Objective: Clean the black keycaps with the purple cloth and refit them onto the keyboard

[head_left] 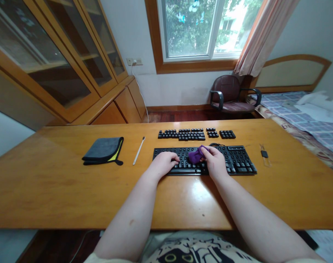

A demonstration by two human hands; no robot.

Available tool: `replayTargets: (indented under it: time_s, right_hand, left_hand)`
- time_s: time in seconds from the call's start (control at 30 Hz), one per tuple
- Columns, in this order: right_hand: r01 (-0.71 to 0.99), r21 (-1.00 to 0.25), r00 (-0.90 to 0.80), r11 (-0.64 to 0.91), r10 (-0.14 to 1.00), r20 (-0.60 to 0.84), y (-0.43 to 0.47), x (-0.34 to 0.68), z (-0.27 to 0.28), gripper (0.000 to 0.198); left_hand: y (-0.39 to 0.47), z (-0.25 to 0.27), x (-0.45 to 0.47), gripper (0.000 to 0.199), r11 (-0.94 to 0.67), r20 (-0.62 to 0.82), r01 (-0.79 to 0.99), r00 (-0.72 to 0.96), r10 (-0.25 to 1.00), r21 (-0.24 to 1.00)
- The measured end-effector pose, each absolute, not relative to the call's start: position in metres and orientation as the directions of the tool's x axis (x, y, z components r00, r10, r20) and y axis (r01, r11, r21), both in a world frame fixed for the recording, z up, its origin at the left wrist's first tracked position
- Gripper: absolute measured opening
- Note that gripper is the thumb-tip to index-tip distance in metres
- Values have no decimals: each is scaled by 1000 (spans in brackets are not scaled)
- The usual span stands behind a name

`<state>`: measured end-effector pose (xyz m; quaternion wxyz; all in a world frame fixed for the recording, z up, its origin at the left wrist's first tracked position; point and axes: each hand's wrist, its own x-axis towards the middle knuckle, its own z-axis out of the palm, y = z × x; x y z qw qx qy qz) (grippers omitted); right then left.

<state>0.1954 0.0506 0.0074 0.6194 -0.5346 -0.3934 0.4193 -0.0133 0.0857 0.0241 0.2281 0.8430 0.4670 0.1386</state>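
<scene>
A black keyboard (241,160) lies on the wooden desk in front of me, its keycaps off across much of what shows. My left hand (165,162) rests on its left part with the fingers curled down against it. Pinched in my right hand (216,160) is a crumpled purple cloth (195,156), which touches the middle of the keyboard. Both hands cover some of the keys. Behind the keyboard, loose black keycaps (192,135) are laid out in rows and blocks, like a keyboard's layout.
On the left of the desk (73,197) lie a folded grey cloth (102,148) with a yellow inside and a thin white brush (139,150). A wire keycap puller (264,153) lies at the right. Beyond stand an office chair (229,93), a bed (281,104) and a glass-door cabinet (95,91).
</scene>
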Motion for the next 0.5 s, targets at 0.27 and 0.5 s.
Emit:
replayTargets:
  time_s: [0.27,0.5]
  right_hand:
    - [-90,-994,325,65,945,32,50,195,7,30]
    - [-77,-996,316,43,948,17,49,193,7,29]
  left_hand:
    - [81,29,-17,21,-550,47,726,587,809,413]
    - [79,28,-15,23,-530,-5,765,571,821,366]
